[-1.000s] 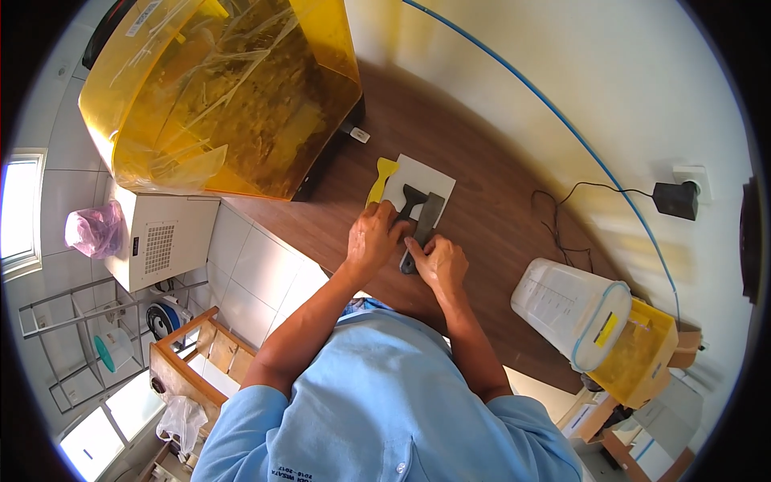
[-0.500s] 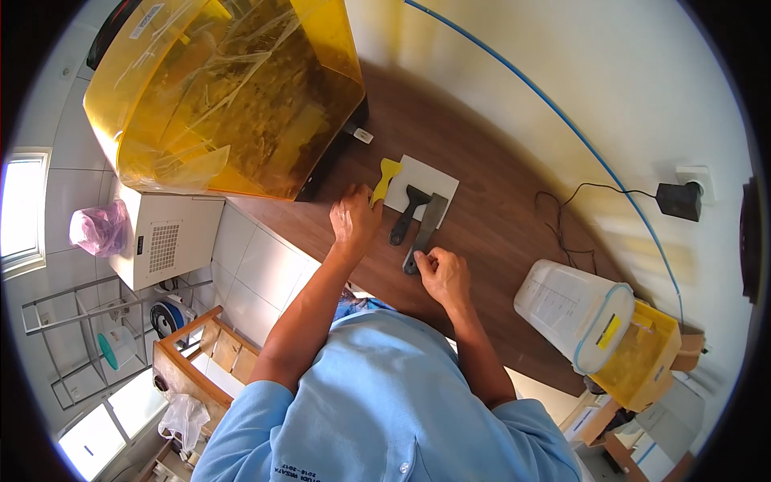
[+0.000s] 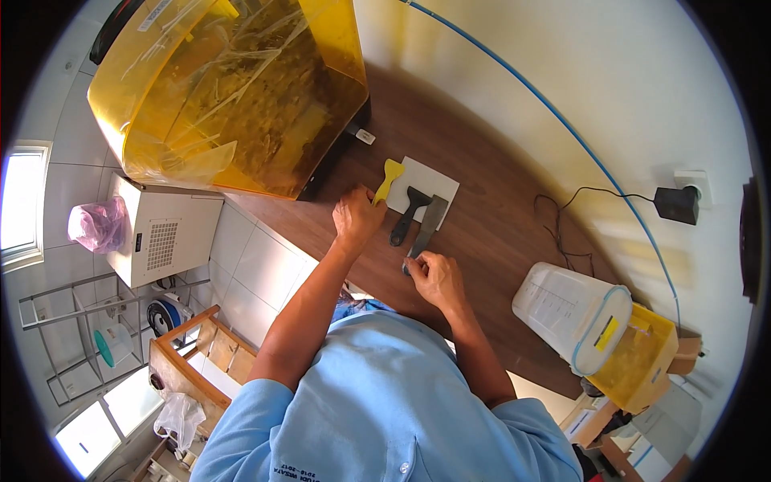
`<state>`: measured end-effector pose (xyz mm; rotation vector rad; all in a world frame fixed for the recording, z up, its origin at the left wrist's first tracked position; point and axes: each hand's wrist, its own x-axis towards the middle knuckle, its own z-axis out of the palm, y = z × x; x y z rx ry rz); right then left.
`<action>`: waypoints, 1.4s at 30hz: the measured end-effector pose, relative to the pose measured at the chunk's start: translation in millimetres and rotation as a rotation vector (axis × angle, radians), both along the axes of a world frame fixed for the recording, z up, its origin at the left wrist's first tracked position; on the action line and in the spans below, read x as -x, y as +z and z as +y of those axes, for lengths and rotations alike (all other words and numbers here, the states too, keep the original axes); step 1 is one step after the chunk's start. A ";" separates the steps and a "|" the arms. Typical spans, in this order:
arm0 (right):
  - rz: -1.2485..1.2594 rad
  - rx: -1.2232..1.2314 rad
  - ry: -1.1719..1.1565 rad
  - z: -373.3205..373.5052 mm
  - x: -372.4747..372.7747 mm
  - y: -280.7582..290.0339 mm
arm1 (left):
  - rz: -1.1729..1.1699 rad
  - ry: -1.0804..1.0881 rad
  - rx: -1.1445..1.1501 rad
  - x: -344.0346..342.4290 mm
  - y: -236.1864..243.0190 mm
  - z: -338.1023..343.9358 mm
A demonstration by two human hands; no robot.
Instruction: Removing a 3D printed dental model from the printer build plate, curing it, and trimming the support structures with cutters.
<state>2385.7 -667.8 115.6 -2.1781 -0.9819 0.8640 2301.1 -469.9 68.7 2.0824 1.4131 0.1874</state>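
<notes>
where the yellow scraper lay: on the tabletop, by the left edge of the white sheet, its wide head away from the body and its handle end at the left hand.
its long axis: it leaned from lower left to upper right, so the scraper lay ahead of the left fingertips and slightly to their right.
left hand's grip: the fingers were nearly together at the handle end; whether they pinched it or only touched it could not be told.
grey-bladed knife: it slanted the same way, blade partly over the sheet, handle toward the body.
right hand's grip: thumb and fingers were drawn close at the knife's handle end, which they partly covered; a firm hold could not be made out.
black scraper: it lay between the two, apart from both hands.
nearer hand: left for yellow, right for grey.
</notes>
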 end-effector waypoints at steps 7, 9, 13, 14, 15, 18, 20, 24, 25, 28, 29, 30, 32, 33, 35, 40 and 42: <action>-0.034 -0.025 -0.005 -5.1 -5.3 3.9 | -0.294 0.085 0.154 8.4 10.4 -4.4; -0.046 -0.021 -0.001 -7.1 -7.3 4.0 | -0.328 0.085 0.183 9.9 14.4 -8.5; -0.034 0.022 -0.009 -10.8 -7.9 0.3 | -0.318 0.055 0.214 7.3 13.2 -13.1; -0.040 0.008 -0.004 -11.8 -8.1 -1.0 | -0.320 0.056 0.214 6.7 11.4 -13.7; -0.041 0.009 -0.003 -12.1 -8.1 -1.3 | -0.311 0.051 0.217 6.1 9.6 -14.2; -0.043 -0.016 0.006 -11.6 -7.0 -1.9 | -0.283 0.040 0.223 6.2 6.2 -15.9; -0.050 -0.002 -0.001 -11.3 -6.6 -2.3 | -0.263 0.034 0.226 5.3 9.1 -17.2; -0.055 -0.024 0.014 -10.5 -5.7 -2.3 | -0.186 -0.046 0.106 3.5 16.7 -20.2; -0.055 -0.039 0.019 -10.4 -5.2 -2.8 | -0.172 -0.078 0.053 4.3 16.8 -20.9; -0.048 -0.064 0.021 -11.0 -3.9 -5.8 | -0.206 -0.121 -0.020 4.3 18.4 -24.8; -0.039 -0.076 0.020 -10.8 -3.4 -6.1 | -0.206 -0.118 -0.021 5.0 17.5 -25.3; -0.039 -0.077 0.023 -10.9 -3.2 -5.2 | -0.198 -0.138 -0.041 5.8 16.5 -25.6; -0.029 -0.071 0.032 -10.5 -2.8 -1.9 | -0.188 -0.156 -0.063 6.6 16.8 -26.7; -0.028 -0.072 0.033 -10.1 -2.3 -2.7 | -0.200 -0.163 -0.057 6.2 17.9 -27.8; -0.047 -0.132 -0.011 -11.0 -3.4 -5.4 | -0.213 -0.170 -0.051 7.0 20.0 -29.4; -0.085 -0.191 -0.185 7.9 -45.0 -2.5 | -0.219 -0.141 -0.089 14.6 25.0 -29.9; -0.261 -0.197 -0.274 19.3 -79.4 -17.8 | -0.218 -0.149 -0.124 18.3 24.0 -31.3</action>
